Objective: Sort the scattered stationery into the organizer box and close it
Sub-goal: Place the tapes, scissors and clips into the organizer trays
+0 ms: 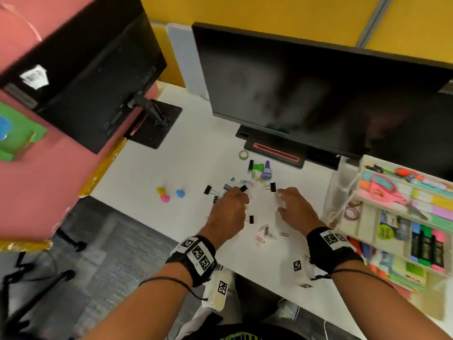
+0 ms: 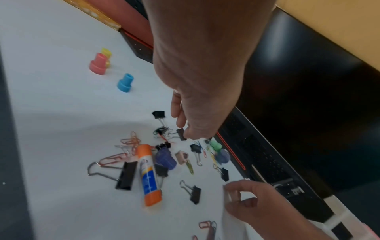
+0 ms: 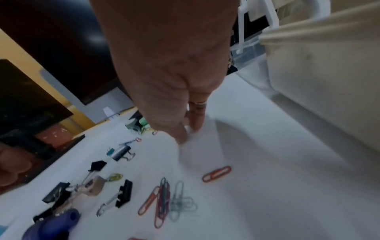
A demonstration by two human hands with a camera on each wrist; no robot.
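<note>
Scanning from the left edge of the white desk (image 1: 196, 148), three little coloured stamps are sitting well apart from the action: yellow (image 1: 161, 190), pink (image 1: 165, 198) and blue (image 1: 180, 193), untouched. Moving right, the left hand (image 1: 229, 209) is reaching down into the thick of the black binder clips, and its fingertips (image 2: 186, 129) are pinching one small binder clip (image 2: 181, 134) at the far side of the pile; in the head view that clip is showing as a black square right at the fingertips. More clips are lying loose around it, with an orange-capped glue stick (image 2: 147, 175) lying nearer the person, its long axis running roughly towards them. Further right, the right hand (image 1: 295, 208) is hovering over bare desk with its fingers loosely curled; whether it is holding some small pale thing I cannot tell, as the wrist view is blurred there. A red paper clip (image 3: 216, 174) is lying just on the near side of it. At the far right the organizer box (image 1: 343, 182) is standing open, lid up, already part filled. My read: the box lies to the right of both hands, so the right hand is the nearer one, and the left hand's clip will have to cross the whole scatter to get in.
</note>
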